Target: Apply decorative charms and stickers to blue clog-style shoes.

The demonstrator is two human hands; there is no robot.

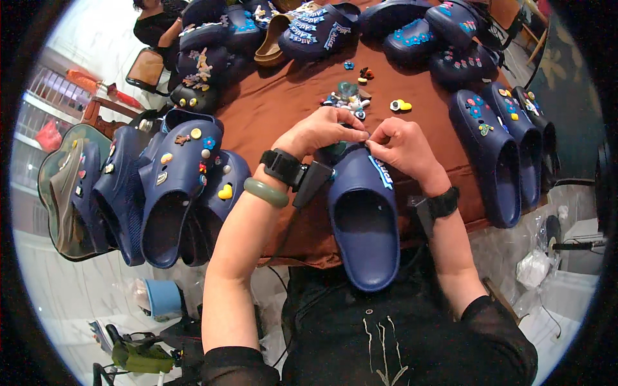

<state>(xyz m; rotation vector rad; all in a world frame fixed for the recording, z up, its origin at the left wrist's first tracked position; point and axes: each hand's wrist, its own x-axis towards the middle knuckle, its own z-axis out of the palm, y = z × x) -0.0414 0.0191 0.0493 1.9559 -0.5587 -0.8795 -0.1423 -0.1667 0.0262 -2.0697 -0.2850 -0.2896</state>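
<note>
A navy clog (pixel 365 264) rests in front of me at the table's near edge, its toe pointing away and its heel toward my body. One blue-and-white lettered charm (pixel 381 172) sits on the right side of its upper. Over the toe, my left hand (pixel 325 132) pinches thumb against fingers. My right hand (pixel 404 149) meets it there, its fingertips also pressed together. Whatever lies between the fingers is too small and covered to make out. Just beyond the hands is a small pile of loose charms (pixel 347 100), with a yellow-and-white charm (pixel 400 105) to its right.
Decorated navy clogs (pixel 183 161) crowd the left side of the brown-covered table (pixel 293 222). More clogs (pixel 492 151) line the right, and others (pixel 315 35) fill the far edge. A person (pixel 158 26) is at the far left. A blue bucket (pixel 162 297) stands on the floor.
</note>
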